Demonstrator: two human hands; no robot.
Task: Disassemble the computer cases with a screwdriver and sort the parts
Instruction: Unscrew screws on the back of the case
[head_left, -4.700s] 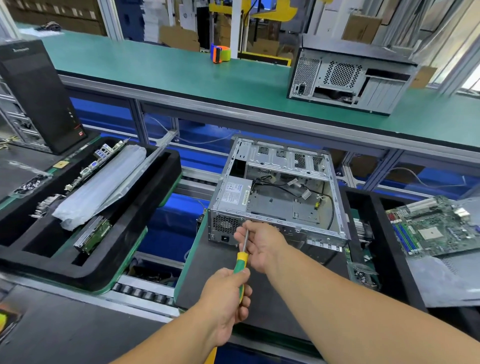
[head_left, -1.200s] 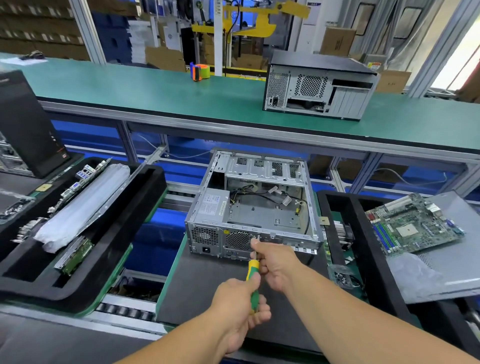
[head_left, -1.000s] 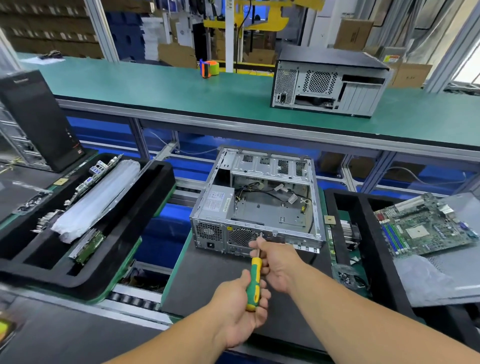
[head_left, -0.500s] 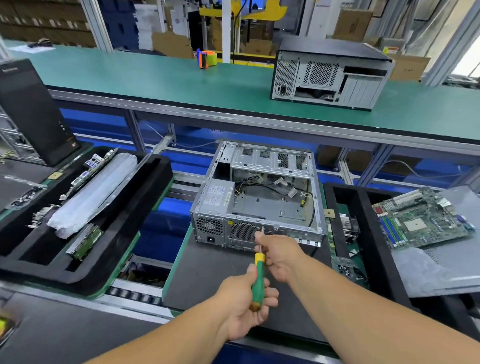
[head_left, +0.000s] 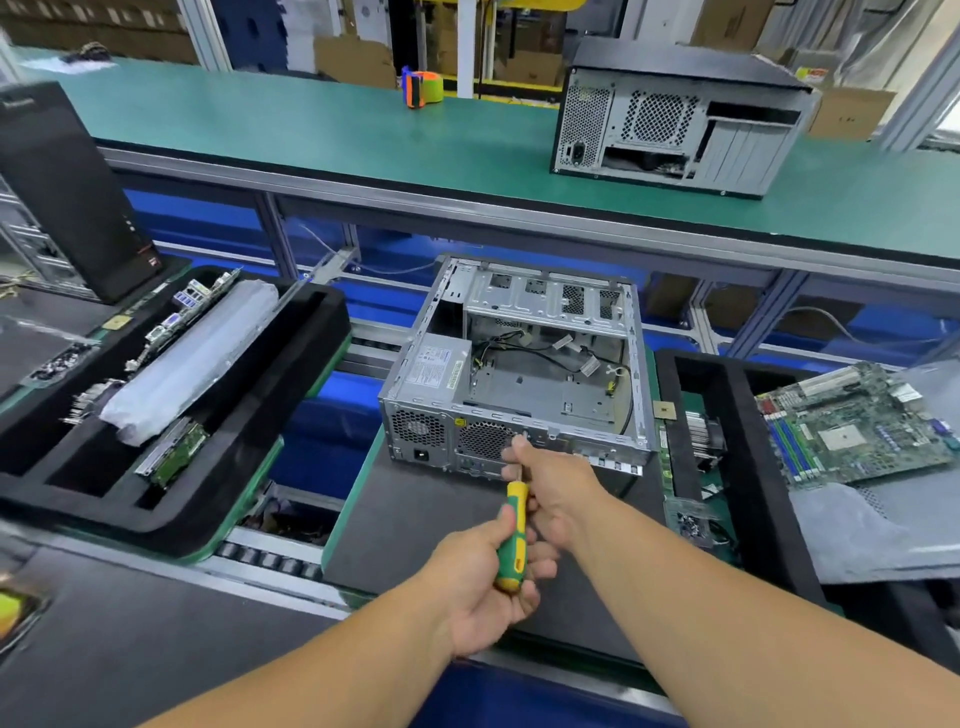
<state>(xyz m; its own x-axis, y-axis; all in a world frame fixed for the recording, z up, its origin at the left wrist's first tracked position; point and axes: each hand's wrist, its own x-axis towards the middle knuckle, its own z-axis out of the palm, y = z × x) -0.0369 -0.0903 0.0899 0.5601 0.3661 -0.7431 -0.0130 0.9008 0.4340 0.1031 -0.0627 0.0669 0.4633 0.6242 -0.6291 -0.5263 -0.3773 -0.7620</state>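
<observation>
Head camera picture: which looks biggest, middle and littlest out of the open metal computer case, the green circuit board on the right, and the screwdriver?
1. Open computer case, clearly biggest.
2. Green circuit board.
3. Screwdriver, littlest, though it is nearest the camera and partly hidden by the left hand and right hand.

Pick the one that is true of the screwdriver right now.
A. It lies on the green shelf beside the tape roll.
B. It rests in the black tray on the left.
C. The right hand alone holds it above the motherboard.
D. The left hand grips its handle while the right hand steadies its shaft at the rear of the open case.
D: the left hand grips the green and yellow handle of the screwdriver, and the right hand pinches the shaft near the rear panel of the open case.
</observation>
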